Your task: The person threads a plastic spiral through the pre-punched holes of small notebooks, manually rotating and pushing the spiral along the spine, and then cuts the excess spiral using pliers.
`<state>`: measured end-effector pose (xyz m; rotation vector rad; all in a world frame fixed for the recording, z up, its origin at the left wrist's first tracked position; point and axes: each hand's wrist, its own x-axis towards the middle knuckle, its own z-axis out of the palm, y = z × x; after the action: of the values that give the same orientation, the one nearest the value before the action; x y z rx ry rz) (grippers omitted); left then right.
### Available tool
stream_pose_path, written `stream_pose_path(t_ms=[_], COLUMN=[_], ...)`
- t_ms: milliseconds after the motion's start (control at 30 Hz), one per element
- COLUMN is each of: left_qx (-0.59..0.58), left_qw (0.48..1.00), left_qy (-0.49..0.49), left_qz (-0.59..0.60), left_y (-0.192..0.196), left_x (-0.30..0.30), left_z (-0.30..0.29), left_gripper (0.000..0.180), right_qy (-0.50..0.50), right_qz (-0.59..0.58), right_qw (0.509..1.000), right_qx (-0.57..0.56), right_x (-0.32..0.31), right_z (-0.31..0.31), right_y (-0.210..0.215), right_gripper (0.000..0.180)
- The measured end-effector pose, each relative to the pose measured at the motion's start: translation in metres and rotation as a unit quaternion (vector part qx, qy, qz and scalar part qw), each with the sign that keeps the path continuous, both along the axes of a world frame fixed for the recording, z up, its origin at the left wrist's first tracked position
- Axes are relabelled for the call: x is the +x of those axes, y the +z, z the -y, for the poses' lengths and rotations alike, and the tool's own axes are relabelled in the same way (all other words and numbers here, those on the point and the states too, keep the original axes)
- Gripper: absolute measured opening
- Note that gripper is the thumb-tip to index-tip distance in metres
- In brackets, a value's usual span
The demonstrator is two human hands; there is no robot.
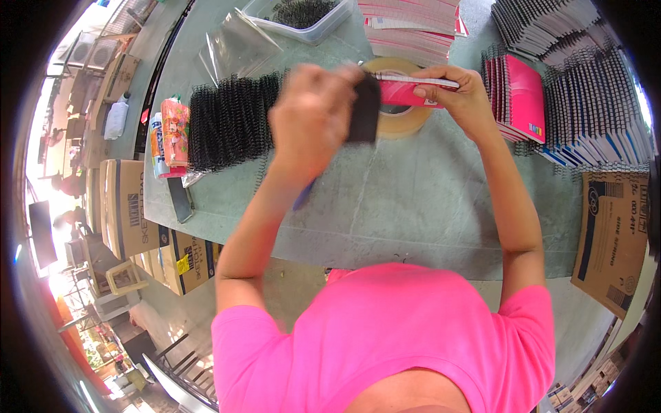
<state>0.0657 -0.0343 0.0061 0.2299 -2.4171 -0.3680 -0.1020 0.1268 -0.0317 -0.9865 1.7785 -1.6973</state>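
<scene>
My right hand (458,93) grips a thin pink-covered notebook (411,93) edge-on, thumb below and fingers on top. At the notebook's left end my left hand (310,117) is closed and smeared by motion. A black flat piece (365,110) hangs beside its fingers, too blurred to name; whether it touches the notebook I cannot tell. Under the notebook lies a large roll of yellowish tape (407,126). Left of my left hand stands a dense row of black wire spirals (231,120). A blue object (303,196) shows partly behind my left forearm.
Beyond the tape rises a stack of pink-edged booklets (410,41). A clear bin (323,31) of black coils and plastic sheets (241,45) lie far left. Spiral notebooks (592,103) crowd the right. Packages (175,134) and a phone (180,199) lie near the left edge; cartons (131,206) flank the table.
</scene>
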Motion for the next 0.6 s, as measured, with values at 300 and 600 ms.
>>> stream_pose_path(t_ms=[300,600], left_qx=[-0.012,-0.053], left_qw=[0.997,0.992], left_qy=[-0.017,-0.111], left_qz=[-0.073,-0.025], left_y=[0.012,-0.012], left_x=[-0.001,-0.001], left_z=[-0.009,-0.031], left_gripper=[0.024,0.027], right_qy=[0.018,0.051], right_qz=[0.005,0.083], right_qw=[1.0,0.995], right_qx=[0.017,-0.031], right_x=[0.001,0.001], right_z=[0.001,-0.001], right_y=[-0.004,-0.004], right_gripper=[0.022,0.027])
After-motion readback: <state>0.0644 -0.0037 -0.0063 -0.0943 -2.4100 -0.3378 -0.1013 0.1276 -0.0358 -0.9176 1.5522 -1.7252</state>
